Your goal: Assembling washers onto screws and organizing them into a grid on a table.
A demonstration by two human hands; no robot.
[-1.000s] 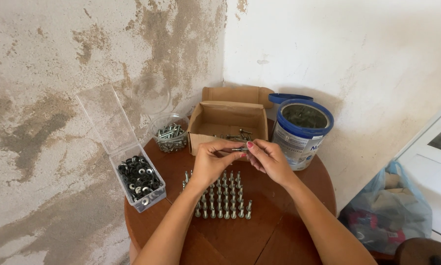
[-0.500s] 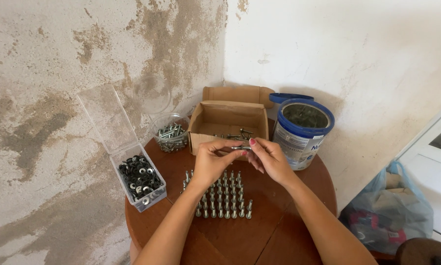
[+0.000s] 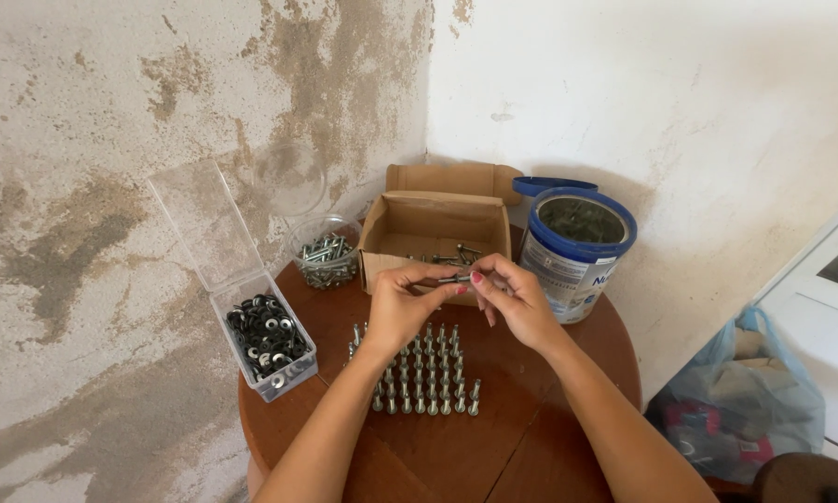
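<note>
In the head view, the left hand [image 3: 402, 307] and the right hand [image 3: 517, 303] meet above the middle of the round, dark brown wooden table [image 3: 549, 410]. Between them they pinch a small silver metal bolt [image 3: 455, 278], which lies roughly level, its ends taken by the fingertips of both hands, so each hand is closed on it. The bolt hangs just in front of the open brown cardboard box [image 3: 435, 228] and above the rows of upright silver bolts [image 3: 419, 373] standing on the table directly below the hands.

A few loose bolts lie on the floor of the cardboard box. To the right of the box, near the right hand, stands a blue-rimmed cylindrical tin [image 3: 575, 251] with dark contents that are too dim to make out; its blue lid [image 3: 551, 184] leans behind it. To the left of the box sits a round clear plastic tub [image 3: 326, 256] of silver screws. At the table's left edge, well apart from the left hand, is a clear rectangular plastic box [image 3: 268, 343] with its lid raised, filled with black and silver washers. A blue plastic bag [image 3: 745, 401] lies on the floor at the right.
</note>
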